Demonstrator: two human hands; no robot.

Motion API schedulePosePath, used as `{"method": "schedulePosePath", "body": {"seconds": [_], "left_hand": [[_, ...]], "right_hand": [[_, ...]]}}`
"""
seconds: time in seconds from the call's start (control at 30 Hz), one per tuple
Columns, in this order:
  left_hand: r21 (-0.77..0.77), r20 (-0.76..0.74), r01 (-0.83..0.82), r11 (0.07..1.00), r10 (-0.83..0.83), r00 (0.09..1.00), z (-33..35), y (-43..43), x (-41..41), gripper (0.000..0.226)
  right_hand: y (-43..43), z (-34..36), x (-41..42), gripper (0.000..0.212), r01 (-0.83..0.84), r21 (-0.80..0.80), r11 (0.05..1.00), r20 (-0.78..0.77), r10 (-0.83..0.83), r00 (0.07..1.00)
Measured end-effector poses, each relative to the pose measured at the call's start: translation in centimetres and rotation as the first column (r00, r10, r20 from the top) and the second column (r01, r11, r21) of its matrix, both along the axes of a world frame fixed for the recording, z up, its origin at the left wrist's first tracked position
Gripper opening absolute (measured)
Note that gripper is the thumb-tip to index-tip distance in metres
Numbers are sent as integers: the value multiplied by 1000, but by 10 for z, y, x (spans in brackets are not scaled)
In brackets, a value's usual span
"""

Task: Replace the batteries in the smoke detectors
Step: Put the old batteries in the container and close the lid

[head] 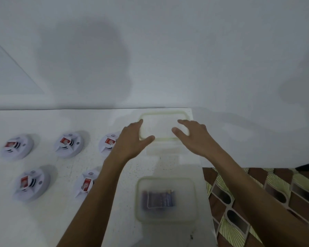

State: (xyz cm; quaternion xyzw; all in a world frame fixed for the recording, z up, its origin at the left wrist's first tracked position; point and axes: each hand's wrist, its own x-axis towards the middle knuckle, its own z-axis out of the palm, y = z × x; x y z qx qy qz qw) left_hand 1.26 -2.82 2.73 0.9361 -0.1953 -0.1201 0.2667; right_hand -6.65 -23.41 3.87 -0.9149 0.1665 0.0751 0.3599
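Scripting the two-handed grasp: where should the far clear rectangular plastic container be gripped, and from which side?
Grip the clear rectangular plastic container by its two short ends, coming in from left and right. It lies flat, long side across, close to the wall behind. The left hand and right hand, fingers spread, flank those ends.

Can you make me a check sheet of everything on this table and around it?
Surface: white speckled table, partly shadowed.
Job's things: five round white smoke detectors holding red batteries; near clear plastic box of purple batteries; far clear plastic box, seemingly empty.
Clutter: nothing seen.
Hands: left hand and right hand at the far box's rim; grip blurred.
Cables: nothing seen.
Surroundings: white wall; brown-and-yellow patterned floor tiles.
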Motion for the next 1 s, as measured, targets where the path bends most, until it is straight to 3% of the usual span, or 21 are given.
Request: {"method": "schedulePosePath", "body": {"seconds": [0.23, 0.47, 0.8, 1.0], "left_hand": [[52, -71, -6, 999, 10, 997, -21, 13, -27, 79], [64, -14, -21, 998, 22, 1000, -29, 15, -32, 76], [-206, -70, -157, 966, 146, 987, -34, 17, -28, 59], [-152, 21, -145, 978, 150, 989, -37, 14, -28, 61]], "right_hand": [[14, -23, -29, 60, -32, 5, 999, -74, 32, 997], [18, -28, -36, 58, -15, 15, 1000, -57, 16, 998], [18, -36, -38, 53, 1, 16, 1000, 40, -1, 999], [20, -41, -38, 53, 11, -43, 999, 69, -8, 998]]}}
